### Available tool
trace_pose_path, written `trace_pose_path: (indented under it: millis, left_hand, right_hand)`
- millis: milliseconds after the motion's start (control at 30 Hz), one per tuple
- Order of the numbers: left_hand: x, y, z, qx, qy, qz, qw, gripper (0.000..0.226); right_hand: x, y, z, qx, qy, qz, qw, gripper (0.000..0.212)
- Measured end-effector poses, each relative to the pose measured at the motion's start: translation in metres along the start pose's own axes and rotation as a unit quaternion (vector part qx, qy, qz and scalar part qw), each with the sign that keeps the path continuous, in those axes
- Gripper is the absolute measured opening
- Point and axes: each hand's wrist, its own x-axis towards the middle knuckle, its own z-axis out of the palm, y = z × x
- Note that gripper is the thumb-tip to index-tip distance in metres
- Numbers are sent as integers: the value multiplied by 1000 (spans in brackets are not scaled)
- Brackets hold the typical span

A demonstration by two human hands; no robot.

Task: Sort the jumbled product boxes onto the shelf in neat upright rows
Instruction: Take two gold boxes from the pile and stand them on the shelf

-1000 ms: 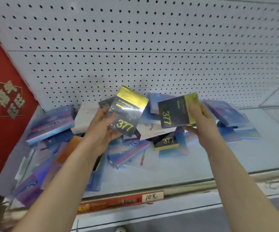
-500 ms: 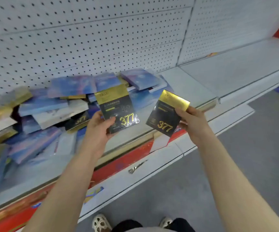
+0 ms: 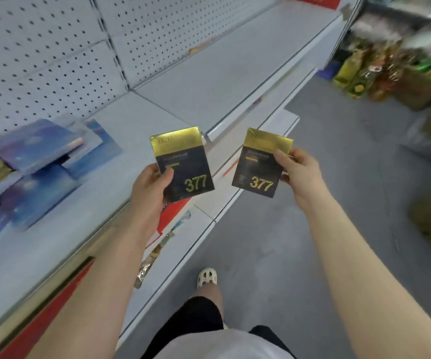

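A: What could go wrong from here?

B: My guess is a dropped or crooked box. The left hand [image 3: 150,186] holds the left black-and-gold box [image 3: 182,164] only by its lower left corner, and the right hand [image 3: 296,174] holds the right black-and-gold box [image 3: 262,163] by its right edge. Both are out past the front lip of the shelf [image 3: 209,81], over the grey floor [image 3: 338,177]. A loose corner grip could let one twist and fall there.

A: And once they reach the shelf?

B: These boxes look thin and tall. Stood upright on the bare stretch of shelf with nothing beside them, one may well tip flat. Setting two down at once also makes it harder to square either against the pegboard [image 3: 41,60].

A: How are the hands set?

B: Neither is spread. The left thumb lies across the front of its box with the fingers curled behind. The right hand pinches its box, thumb on the front near the gold band, fingers hidden behind.

A: Where's the rest of the stock?

B: The blue boxes [image 3: 35,161] lie jumbled flat on the shelf's left part, well apart from both hands. That view is blurred, so I can't count them
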Motion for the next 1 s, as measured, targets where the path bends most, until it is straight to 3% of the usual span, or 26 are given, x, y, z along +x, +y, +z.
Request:
trace_pose_path:
  millis: [167, 600, 1000]
  left_hand:
    - [82, 12, 79, 10, -24, 10, 1000, 23]
    - [302, 75, 300, 26, -78, 33, 996, 23]
    - [448, 86, 520, -10, 24, 21, 999, 14]
  right_hand:
    - [91, -17, -36, 6, 24, -2, 1000, 12]
    - [354, -108, -131, 8, 79, -43, 996, 11]
    - [634, -155, -243, -17, -7, -23, 1000, 8]
